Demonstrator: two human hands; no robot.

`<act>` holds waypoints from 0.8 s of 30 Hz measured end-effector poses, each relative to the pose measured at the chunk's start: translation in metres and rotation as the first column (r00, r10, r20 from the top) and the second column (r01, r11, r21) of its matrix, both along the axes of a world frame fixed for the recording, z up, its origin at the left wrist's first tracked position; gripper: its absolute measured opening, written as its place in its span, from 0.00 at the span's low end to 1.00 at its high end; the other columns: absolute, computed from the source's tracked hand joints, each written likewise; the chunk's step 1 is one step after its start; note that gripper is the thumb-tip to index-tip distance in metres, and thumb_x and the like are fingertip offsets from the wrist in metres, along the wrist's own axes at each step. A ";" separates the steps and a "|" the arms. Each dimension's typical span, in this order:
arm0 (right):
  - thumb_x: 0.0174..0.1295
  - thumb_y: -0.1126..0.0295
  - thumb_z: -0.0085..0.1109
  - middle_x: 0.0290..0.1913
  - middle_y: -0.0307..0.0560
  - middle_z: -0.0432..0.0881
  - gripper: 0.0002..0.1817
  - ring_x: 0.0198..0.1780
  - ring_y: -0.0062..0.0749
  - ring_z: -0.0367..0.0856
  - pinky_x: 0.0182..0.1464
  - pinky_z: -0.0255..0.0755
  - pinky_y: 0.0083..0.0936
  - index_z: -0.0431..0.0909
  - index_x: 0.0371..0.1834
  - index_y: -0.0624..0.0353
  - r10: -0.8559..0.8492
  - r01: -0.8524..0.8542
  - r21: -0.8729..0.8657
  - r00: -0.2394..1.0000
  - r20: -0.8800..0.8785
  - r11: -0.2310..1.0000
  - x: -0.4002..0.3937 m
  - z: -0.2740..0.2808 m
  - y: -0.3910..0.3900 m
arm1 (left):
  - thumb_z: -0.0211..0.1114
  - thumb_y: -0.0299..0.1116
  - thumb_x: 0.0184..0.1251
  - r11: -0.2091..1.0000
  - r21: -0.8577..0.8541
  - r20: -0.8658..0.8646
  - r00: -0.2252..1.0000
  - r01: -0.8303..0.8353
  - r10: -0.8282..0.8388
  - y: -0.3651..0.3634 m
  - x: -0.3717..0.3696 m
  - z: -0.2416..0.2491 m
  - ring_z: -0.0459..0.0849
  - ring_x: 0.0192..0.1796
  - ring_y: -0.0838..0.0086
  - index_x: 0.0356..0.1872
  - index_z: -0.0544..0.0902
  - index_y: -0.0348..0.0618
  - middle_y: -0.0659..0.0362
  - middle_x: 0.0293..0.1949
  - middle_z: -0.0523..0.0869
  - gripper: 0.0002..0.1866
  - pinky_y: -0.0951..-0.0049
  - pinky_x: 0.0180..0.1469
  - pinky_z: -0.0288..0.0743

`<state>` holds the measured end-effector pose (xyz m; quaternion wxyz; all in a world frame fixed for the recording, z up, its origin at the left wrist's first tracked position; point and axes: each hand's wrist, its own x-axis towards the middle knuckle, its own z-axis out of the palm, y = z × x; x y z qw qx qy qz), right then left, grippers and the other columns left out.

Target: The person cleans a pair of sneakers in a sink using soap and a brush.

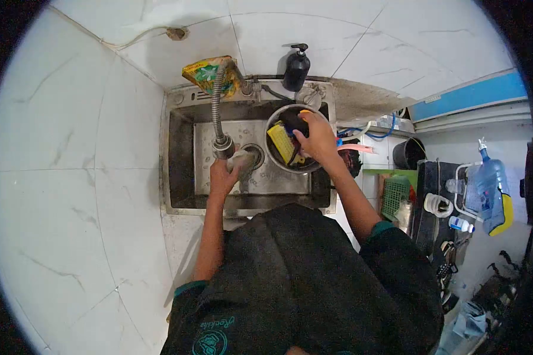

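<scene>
My left hand [221, 176] is closed around a pale, greyish-white object [241, 158] whose kind I cannot make out. It is low in the metal sink [284, 186], beside the drain [256, 155] and just below the spout of the coiled metal faucet [217, 109]. My right hand [318, 139] reaches over the rim of a round metal bowl [278, 163] at the sink's right side. Its thumb and fingers curl over dark and orange items in there, and the fingertips are partly hidden. A yellow perforated piece [282, 142] lies in the bowl near the thumb.
A black pump bottle [296, 68] and a yellow-green packet [207, 74] stand behind the sink. To the right are a black bucket [408, 154], a green basket [395, 196], a white jar [438, 205] and a large blue bottle [493, 183]. White tiled wall [59, 136] borders the left.
</scene>
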<state>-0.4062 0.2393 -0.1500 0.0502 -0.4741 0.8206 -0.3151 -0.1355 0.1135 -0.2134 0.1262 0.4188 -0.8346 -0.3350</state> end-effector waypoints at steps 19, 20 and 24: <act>0.57 0.56 0.53 0.47 0.64 0.83 0.27 0.50 0.60 0.80 0.56 0.72 0.46 0.77 0.53 0.65 -0.854 0.484 -0.720 0.421 -0.307 0.497 -0.432 0.392 0.168 | 0.53 0.38 0.76 0.968 0.122 -0.195 0.951 -0.217 0.238 0.019 0.010 0.010 0.82 0.45 0.64 0.48 0.77 0.33 0.49 0.38 0.82 0.15 0.66 0.47 0.75; 0.57 0.56 0.51 0.46 0.65 0.83 0.27 0.51 0.61 0.80 0.57 0.72 0.45 0.77 0.53 0.65 -0.846 0.537 -0.675 0.459 -0.269 0.506 -0.432 0.396 0.165 | 0.52 0.37 0.76 0.970 0.108 -0.222 0.946 -0.218 0.238 0.022 0.011 0.010 0.82 0.44 0.65 0.47 0.78 0.33 0.49 0.37 0.82 0.15 0.66 0.47 0.75; 0.59 0.53 0.49 0.46 0.64 0.83 0.26 0.52 0.59 0.80 0.57 0.72 0.45 0.79 0.52 0.61 -0.873 0.683 -0.543 0.391 -0.293 0.488 -0.473 0.392 0.157 | 0.52 0.37 0.76 0.978 0.069 -0.335 0.919 -0.198 0.210 0.021 0.011 -0.001 0.83 0.43 0.64 0.46 0.78 0.32 0.48 0.37 0.83 0.15 0.67 0.46 0.76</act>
